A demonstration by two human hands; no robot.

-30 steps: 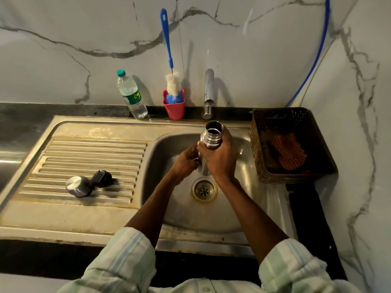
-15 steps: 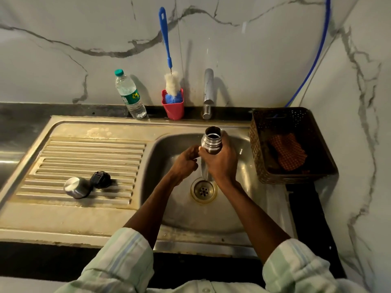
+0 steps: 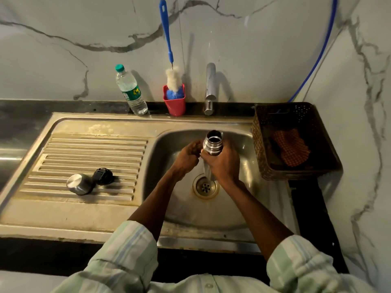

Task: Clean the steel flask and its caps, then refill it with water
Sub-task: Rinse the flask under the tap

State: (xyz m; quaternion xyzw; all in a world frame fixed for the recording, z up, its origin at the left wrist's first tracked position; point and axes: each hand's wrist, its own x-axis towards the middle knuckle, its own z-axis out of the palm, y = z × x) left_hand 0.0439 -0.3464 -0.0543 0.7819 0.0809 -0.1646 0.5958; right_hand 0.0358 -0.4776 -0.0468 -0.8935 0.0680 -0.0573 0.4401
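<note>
The open steel flask [image 3: 213, 142] stands upright over the sink basin [image 3: 169, 157], its threaded mouth facing up. My right hand [image 3: 224, 166] is wrapped around its body from the right. My left hand [image 3: 187, 157] presses against the flask's left side with curled fingers. The flask's lower part shows between my hands, above the drain [image 3: 205, 187]. On the ribbed drainboard [image 3: 84, 149] lie the steel cap [image 3: 79, 183] and the black inner cap [image 3: 103, 176], side by side.
The tap [image 3: 210, 89] rises behind the basin, with no water seen running. A red cup [image 3: 175, 102] holds a blue-handled bottle brush [image 3: 167, 39]. A plastic water bottle [image 3: 131, 89] stands left of it. A brown basket [image 3: 296, 142] with a checked cloth sits at the right.
The flask and both hands have sunk slightly lower into the basin, away from the tap. The caps have not moved.
</note>
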